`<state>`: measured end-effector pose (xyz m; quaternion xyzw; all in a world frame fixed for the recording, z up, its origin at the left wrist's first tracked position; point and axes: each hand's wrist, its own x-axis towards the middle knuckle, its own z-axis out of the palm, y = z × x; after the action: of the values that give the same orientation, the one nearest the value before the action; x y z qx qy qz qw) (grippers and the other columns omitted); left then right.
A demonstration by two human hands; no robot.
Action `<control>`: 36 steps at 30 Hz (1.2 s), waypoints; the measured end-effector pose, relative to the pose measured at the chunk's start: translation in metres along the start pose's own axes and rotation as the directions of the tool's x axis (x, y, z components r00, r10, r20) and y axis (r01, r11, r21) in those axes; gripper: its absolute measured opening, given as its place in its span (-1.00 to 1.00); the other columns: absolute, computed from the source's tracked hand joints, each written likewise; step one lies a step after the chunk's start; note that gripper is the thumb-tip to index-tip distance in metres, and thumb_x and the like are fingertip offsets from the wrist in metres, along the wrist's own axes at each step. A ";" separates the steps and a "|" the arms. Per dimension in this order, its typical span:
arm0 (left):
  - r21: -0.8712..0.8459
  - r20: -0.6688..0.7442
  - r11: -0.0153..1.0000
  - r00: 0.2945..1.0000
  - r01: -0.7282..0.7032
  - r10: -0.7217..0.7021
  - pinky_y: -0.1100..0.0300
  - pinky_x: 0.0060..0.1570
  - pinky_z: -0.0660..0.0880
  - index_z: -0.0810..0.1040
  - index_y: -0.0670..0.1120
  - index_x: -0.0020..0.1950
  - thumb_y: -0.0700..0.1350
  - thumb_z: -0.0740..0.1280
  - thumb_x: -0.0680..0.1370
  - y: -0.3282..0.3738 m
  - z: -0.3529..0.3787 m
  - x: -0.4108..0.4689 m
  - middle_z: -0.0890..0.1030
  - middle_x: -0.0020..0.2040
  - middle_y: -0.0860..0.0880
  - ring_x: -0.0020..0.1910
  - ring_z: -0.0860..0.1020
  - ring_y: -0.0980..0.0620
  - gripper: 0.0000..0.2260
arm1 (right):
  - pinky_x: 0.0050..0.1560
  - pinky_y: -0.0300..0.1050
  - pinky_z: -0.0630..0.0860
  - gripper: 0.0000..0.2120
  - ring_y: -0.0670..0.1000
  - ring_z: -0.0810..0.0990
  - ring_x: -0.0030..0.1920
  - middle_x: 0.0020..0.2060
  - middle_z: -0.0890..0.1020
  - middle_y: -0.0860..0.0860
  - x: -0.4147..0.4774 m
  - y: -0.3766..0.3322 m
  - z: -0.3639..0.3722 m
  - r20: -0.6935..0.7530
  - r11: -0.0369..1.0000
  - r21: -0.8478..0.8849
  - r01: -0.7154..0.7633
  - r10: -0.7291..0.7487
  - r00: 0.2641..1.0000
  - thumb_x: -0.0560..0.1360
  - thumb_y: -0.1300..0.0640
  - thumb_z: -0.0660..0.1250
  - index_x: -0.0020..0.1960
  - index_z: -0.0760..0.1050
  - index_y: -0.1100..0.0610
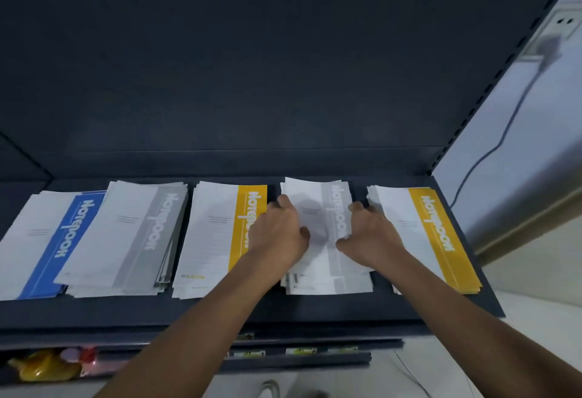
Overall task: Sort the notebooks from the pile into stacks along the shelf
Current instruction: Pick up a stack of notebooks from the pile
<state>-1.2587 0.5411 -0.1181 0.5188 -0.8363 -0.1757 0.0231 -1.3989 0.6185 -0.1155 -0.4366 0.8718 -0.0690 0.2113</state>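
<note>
Room lies open along the front edge of the shelf (pixel 283 306). Just beyond, left hand (pixel 280 227) and right hand (pixel 368 231) grip the grey notebook stack (pixel 318 271) by its two long edges, thumbs on top. Narrow gaps part it from the yellow stack at left (pixel 214 224) and the yellow stack at right (pixel 425 224).

Smooth paper covers with a faint sheen on the notebooks (pixel 126 234). Matt dark painted metal, by the look, for shelf (pixel 315 306) and back panel (pixel 252 67), smooth and even. Glossy plastic on the yellow pack (pixel 41 366) below; smooth, softly shiny wall (pixel 519 114) at right.
</note>
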 end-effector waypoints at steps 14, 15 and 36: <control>0.082 -0.141 0.996 0.990 0.032 -0.020 0.06 -0.15 0.38 0.29 -0.12 0.39 0.08 0.26 0.62 -0.003 -0.014 -0.009 0.50 0.26 -0.10 0.16 0.55 -0.17 -0.57 | 0.00 -0.02 0.52 -0.54 0.13 0.41 0.31 0.22 0.46 0.10 0.004 0.001 -0.015 -0.144 0.988 -0.037 0.151 -0.154 0.977 0.50 0.03 0.39 0.35 0.42 0.13; 0.075 -0.151 0.996 0.988 0.041 -0.029 0.05 -0.15 0.38 0.29 -0.11 0.39 0.08 0.25 0.62 -0.006 -0.017 -0.010 0.50 0.26 -0.09 0.15 0.54 -0.17 -0.58 | 0.06 0.00 0.52 -0.54 0.13 0.40 0.33 0.23 0.46 0.09 0.004 0.000 -0.017 -0.158 0.984 -0.036 0.176 -0.180 0.971 0.50 0.02 0.38 0.35 0.43 0.13; -0.145 -0.385 0.960 0.880 0.239 -0.277 0.04 -0.03 0.56 0.37 0.00 0.39 0.11 0.26 0.61 -0.160 -0.087 -0.076 0.59 0.22 0.03 0.06 0.60 -0.02 -0.60 | 0.12 0.07 0.54 -0.62 0.13 0.49 0.24 0.31 0.39 0.05 -0.041 -0.171 -0.003 0.012 0.733 -0.105 0.672 -0.674 0.738 0.58 0.02 0.29 0.36 0.41 0.09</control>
<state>-1.0672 0.5203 -0.0764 0.6487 -0.7280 -0.1057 0.1948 -1.2537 0.5466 -0.0479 -0.7314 0.6601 -0.1017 0.1378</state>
